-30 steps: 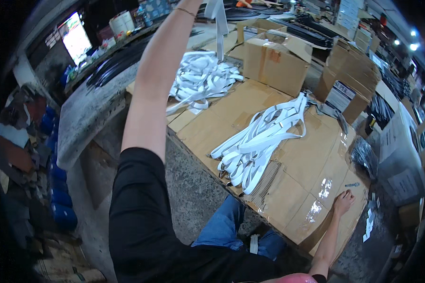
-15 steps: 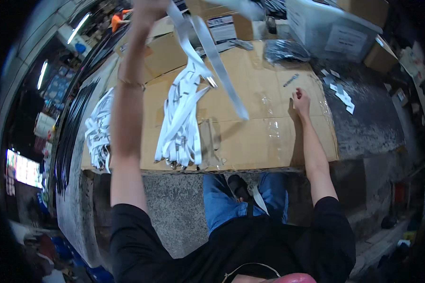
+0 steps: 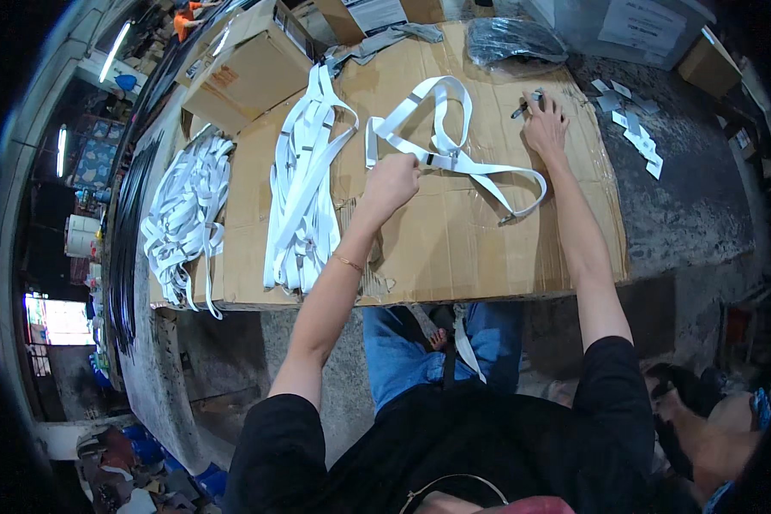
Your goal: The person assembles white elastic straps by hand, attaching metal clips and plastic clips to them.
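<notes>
Left hand clenched in a fist on one white strap, gripping it near a dark buckle. The strap loops away from the fist toward the far side of the cardboard sheet, then trails right, its free end lying below the right forearm.

Right hand rests flat, fingers spread, on the cardboard beside a small dark pen-like tool; fingertips touch or nearly touch it, grasp not evident. Cannot tell if it pins the tool.

Risks, as a judgement: the strap's loops cross one another, so a pull from the fist could tighten them into a tangle or twist the webbing. The trailing end could catch under the right arm. The tool sits close to the fingers and could be knocked away.

Left of the fist, close by, lies a long bundle of white straps; a second heap sits farther left, at the sheet's edge. Cardboard boxes stand beyond.
</notes>
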`<act>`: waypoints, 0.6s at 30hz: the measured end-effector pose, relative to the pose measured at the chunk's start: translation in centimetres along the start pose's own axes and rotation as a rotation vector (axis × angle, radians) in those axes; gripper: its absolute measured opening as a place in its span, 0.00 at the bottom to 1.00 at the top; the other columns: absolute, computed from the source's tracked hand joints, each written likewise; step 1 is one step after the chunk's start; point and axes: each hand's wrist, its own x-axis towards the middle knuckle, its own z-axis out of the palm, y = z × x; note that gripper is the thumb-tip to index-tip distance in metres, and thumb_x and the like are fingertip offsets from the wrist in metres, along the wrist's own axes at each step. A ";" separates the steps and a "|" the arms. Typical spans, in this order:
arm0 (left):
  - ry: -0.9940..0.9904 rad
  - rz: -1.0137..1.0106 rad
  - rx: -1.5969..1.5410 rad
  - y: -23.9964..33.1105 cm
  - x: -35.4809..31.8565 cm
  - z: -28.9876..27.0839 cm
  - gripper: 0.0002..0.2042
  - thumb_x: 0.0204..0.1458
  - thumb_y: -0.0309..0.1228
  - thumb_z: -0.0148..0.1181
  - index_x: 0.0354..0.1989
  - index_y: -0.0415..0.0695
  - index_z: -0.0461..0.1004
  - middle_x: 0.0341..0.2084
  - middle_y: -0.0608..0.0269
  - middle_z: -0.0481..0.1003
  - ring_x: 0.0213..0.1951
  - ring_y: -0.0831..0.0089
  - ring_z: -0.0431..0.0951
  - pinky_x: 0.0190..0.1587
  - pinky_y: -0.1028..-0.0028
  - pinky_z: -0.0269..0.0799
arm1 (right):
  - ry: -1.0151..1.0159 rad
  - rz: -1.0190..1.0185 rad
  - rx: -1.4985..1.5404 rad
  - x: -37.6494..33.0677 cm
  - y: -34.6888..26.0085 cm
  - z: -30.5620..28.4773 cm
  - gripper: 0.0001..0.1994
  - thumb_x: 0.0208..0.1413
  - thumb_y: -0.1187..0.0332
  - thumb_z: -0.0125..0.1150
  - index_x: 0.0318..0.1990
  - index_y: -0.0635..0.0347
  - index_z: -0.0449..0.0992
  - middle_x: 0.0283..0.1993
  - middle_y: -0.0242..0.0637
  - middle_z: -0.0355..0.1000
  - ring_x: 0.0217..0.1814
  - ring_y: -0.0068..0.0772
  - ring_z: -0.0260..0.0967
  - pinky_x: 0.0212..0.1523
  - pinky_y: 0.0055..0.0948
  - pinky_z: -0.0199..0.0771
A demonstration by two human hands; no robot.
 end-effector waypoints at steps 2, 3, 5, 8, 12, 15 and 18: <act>0.094 -0.111 -0.024 -1.1 -0.1 1.1 0.11 0.47 0.35 0.56 0.26 0.37 0.74 0.29 0.45 0.76 0.35 0.49 0.76 0.38 0.55 0.70 | 0.029 0.018 0.003 0.5 0.5 1.1 0.19 0.50 0.67 0.54 0.51 0.40 0.71 0.59 0.40 0.61 0.62 0.43 0.54 0.58 0.52 0.53; 0.149 -0.276 -0.032 -1.1 -0.4 1.2 0.11 0.47 0.35 0.56 0.27 0.37 0.74 0.28 0.45 0.75 0.34 0.49 0.76 0.38 0.56 0.70 | 0.022 0.011 0.004 0.5 1.4 1.6 0.19 0.50 0.67 0.54 0.51 0.40 0.71 0.59 0.40 0.61 0.62 0.43 0.54 0.58 0.52 0.53; 0.246 -0.461 -0.033 -2.4 -1.2 1.0 0.12 0.47 0.35 0.57 0.27 0.37 0.74 0.27 0.45 0.75 0.34 0.50 0.76 0.37 0.56 0.70 | 0.005 0.086 0.153 1.3 1.3 1.5 0.15 0.51 0.65 0.54 0.47 0.41 0.74 0.56 0.40 0.63 0.60 0.45 0.56 0.55 0.50 0.56; 0.321 -0.560 -0.043 -5.0 -1.3 3.2 0.12 0.47 0.36 0.57 0.27 0.37 0.74 0.26 0.45 0.75 0.34 0.50 0.76 0.35 0.57 0.70 | -0.040 0.152 0.235 1.4 0.6 1.1 0.11 0.52 0.64 0.55 0.43 0.44 0.76 0.50 0.39 0.65 0.56 0.44 0.58 0.52 0.48 0.59; 0.508 -0.454 -0.231 -4.4 0.8 4.7 0.13 0.49 0.37 0.56 0.28 0.37 0.75 0.25 0.45 0.75 0.34 0.50 0.76 0.35 0.58 0.69 | 0.088 0.132 0.164 0.9 1.1 0.3 0.09 0.51 0.63 0.57 0.41 0.49 0.75 0.46 0.38 0.64 0.54 0.43 0.58 0.51 0.46 0.59; 0.554 -0.611 -0.368 -5.4 2.7 3.9 0.14 0.51 0.38 0.54 0.29 0.36 0.74 0.25 0.45 0.75 0.32 0.52 0.76 0.34 0.59 0.70 | 0.195 0.135 0.090 0.9 0.6 0.5 0.08 0.53 0.66 0.56 0.37 0.57 0.74 0.42 0.40 0.68 0.49 0.44 0.63 0.46 0.44 0.64; 0.392 -0.824 -0.594 -5.7 4.4 1.8 0.15 0.53 0.38 0.52 0.32 0.36 0.74 0.25 0.47 0.76 0.29 0.60 0.76 0.32 0.64 0.70 | 0.115 0.262 0.629 1.4 1.1 0.8 0.06 0.55 0.68 0.53 0.35 0.61 0.72 0.34 0.41 0.71 0.38 0.43 0.69 0.40 0.37 0.68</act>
